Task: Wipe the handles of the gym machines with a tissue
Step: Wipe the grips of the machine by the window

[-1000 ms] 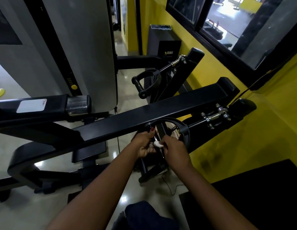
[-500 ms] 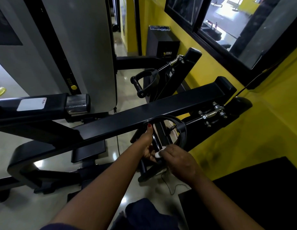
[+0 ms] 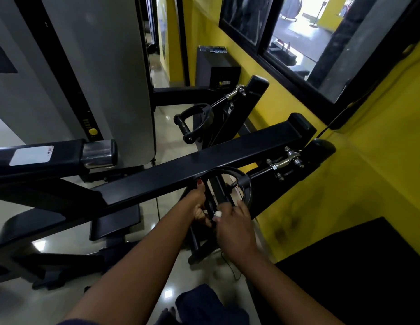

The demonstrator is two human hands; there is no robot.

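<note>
A black D-shaped cable handle (image 3: 237, 179) hangs below the long black machine arm (image 3: 204, 165). My left hand (image 3: 198, 205) grips the handle's bar from the left, thumb up against the arm. My right hand (image 3: 237, 227) pinches a small white tissue (image 3: 217, 214) against the lower part of the bar. A second black D-handle (image 3: 192, 123) hangs farther back, untouched.
A grey weight-stack cover (image 3: 105, 66) with a yellow pin stands at the left. The yellow wall (image 3: 345, 195) and a dark-framed window run along the right. A black mat (image 3: 356, 266) lies at the lower right, glossy floor tiles below.
My right hand has slid the tissue down and slightly back along the handle's bar, while my left hand keeps holding the handle. The camera has shifted a little.
</note>
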